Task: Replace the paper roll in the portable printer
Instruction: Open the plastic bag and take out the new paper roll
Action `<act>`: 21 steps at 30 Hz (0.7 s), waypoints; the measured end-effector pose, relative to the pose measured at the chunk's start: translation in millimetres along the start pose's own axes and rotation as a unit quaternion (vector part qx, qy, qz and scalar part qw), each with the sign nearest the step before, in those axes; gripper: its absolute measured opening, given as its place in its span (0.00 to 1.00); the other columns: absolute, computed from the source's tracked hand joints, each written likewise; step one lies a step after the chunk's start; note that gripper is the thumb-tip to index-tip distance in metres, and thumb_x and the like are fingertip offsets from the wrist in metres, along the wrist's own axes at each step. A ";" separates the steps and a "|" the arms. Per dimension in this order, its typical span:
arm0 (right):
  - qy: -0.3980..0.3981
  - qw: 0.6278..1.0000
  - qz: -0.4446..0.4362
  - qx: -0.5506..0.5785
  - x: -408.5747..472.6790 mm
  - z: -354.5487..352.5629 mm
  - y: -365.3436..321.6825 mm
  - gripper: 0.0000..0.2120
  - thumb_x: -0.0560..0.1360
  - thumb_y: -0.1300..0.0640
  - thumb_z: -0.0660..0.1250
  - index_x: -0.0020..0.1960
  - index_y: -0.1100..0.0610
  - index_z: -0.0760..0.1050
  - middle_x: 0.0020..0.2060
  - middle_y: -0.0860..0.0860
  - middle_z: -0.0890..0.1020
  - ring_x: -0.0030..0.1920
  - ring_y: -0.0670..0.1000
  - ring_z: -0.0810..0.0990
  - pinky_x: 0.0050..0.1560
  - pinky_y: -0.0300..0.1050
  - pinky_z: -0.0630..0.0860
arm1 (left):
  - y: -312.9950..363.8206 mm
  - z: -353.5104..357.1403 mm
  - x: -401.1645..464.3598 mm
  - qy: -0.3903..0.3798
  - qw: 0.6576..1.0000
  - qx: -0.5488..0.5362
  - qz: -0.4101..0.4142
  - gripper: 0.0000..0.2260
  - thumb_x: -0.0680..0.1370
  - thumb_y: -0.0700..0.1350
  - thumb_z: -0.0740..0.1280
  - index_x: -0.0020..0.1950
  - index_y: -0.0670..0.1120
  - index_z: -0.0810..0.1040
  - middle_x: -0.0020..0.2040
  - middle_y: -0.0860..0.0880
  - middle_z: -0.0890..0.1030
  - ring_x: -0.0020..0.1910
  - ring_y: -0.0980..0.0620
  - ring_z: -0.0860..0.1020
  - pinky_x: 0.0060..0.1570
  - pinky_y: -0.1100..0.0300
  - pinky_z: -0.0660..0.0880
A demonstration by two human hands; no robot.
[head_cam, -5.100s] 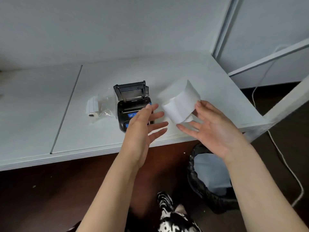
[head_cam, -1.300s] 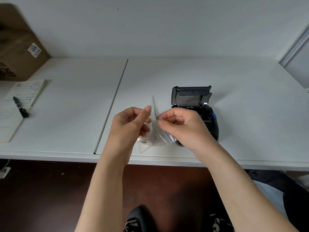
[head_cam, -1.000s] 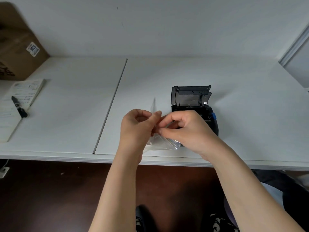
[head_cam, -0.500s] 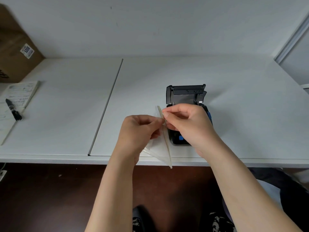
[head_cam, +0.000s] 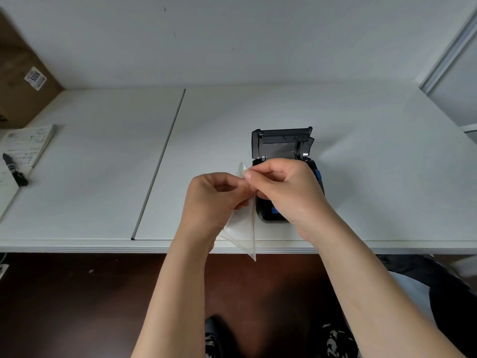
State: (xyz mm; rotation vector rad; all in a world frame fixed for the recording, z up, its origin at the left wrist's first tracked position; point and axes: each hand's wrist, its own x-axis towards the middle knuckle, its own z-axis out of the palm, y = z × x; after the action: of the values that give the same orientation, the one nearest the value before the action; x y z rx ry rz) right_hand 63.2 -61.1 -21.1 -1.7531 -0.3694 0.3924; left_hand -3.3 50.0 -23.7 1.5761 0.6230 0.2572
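The black portable printer [head_cam: 284, 148] stands on the white table [head_cam: 374, 177] with its lid tipped up at the back; blue buttons show on its front and right side. In front of it I hold a clear plastic bag [head_cam: 244, 228] that hangs down past the table's front edge. My left hand [head_cam: 214, 200] and my right hand [head_cam: 286, 192] both pinch the bag's top edge, fingertips close together. My right hand covers most of the printer's body. Whether a paper roll is inside the bag cannot be made out.
A cardboard box [head_cam: 20, 81] stands at the far left against the wall. Beside it lies a printed paper pad [head_cam: 28, 143] with a black marker [head_cam: 15, 170] on it. A seam [head_cam: 160, 161] splits the tabletop. A white frame post [head_cam: 449, 50] rises at the right.
Five seconds ago my right hand held a loose white paper strip beside a bin. Now both hands hold the clear bag, and over the last second it has been lifted and hangs straighter.
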 end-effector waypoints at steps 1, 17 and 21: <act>-0.001 1.000 0.003 0.005 0.8 -0.1 0.9 0.04 0.73 0.55 0.70 0.40 0.50 0.82 0.33 0.48 0.86 0.38 0.44 0.84 0.48 0.44 0.81 | 0.6 -0.3 -0.2 -0.005 1.000 -0.005 0.001 0.03 0.70 0.39 0.75 0.37 0.41 0.83 0.32 0.44 0.83 0.31 0.54 0.77 0.37 0.62 0.75; -0.001 1.000 0.026 0.014 2.8 1.7 3.5 0.08 0.76 0.57 0.67 0.39 0.53 0.81 0.34 0.49 0.85 0.35 0.44 0.83 0.51 0.55 0.82 | 3.7 -2.2 -3.3 -0.054 0.995 -0.078 -0.024 0.04 0.75 0.37 0.68 0.41 0.37 0.76 0.43 0.32 0.78 0.41 0.44 0.77 0.49 0.52 0.76; 0.000 0.999 0.026 0.026 2.6 2.2 2.9 0.10 0.77 0.59 0.66 0.38 0.52 0.80 0.33 0.48 0.84 0.33 0.43 0.83 0.51 0.53 0.82 | 5.8 -2.6 -2.8 -0.053 0.993 -0.096 -0.047 0.07 0.76 0.35 0.66 0.38 0.40 0.75 0.42 0.38 0.79 0.40 0.46 0.78 0.52 0.52 0.79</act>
State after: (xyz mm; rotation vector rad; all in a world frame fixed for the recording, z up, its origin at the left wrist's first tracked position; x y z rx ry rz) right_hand 64.6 -58.7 -24.5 -1.7142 -0.3127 0.4359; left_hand -5.6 50.8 -17.1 1.3624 0.5718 0.1568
